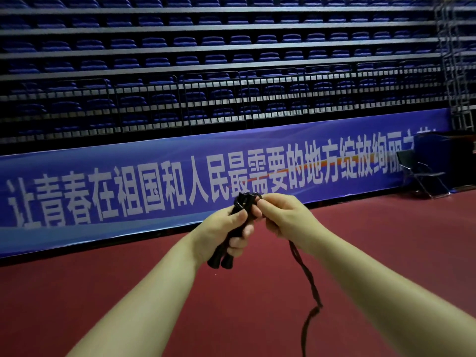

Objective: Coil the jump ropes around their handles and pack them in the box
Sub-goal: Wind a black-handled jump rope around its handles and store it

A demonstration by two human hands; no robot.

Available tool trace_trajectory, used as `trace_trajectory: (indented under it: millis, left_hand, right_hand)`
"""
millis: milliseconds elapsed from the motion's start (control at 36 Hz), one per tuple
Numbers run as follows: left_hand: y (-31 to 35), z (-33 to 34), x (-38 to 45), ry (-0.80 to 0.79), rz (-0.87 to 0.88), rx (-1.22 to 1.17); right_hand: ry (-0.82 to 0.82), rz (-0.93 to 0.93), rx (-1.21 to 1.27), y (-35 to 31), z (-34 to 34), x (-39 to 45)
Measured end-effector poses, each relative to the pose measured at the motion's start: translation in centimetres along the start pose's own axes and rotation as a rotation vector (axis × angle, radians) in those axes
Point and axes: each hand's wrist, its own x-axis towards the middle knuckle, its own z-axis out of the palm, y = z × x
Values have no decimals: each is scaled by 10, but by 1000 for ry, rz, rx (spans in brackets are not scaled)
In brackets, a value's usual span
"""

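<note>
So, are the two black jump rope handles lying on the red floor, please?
No, the left hand grips both black handles above the floor.

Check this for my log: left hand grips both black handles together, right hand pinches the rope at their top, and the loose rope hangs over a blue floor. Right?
One slip: the floor is red, not blue, as the head view shows. The left hand does grip both handles, and the right hand pinches the rope at their top.

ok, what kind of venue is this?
Probably an indoor sports arena: tiers of folded blue seats, a long blue banner along the stand's base, and a red sports floor. A folding chair stands at the right.
</note>
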Motion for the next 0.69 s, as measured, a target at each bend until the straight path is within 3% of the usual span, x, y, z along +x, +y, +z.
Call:
trace_trajectory:
  millis: [83, 250, 417, 583, 694]
  left_hand:
    - [-2, 2, 3, 33, -30, -45]
    - [-11, 1, 2, 116, -23, -40]
    - [-16, 7, 4, 248, -19, -17]
    - [-13, 12, 9, 379, -28, 130]
    - [-10, 14, 12, 385, -36, 192]
  right_hand:
    - [76, 64, 75, 7, 0, 2]
    - [-53, 156, 371, 16, 3, 2]
    - [6, 233, 483, 21, 8, 4]
    - [55, 241, 441, 25, 7, 1]
    - [140, 213, 281, 28, 8, 0]
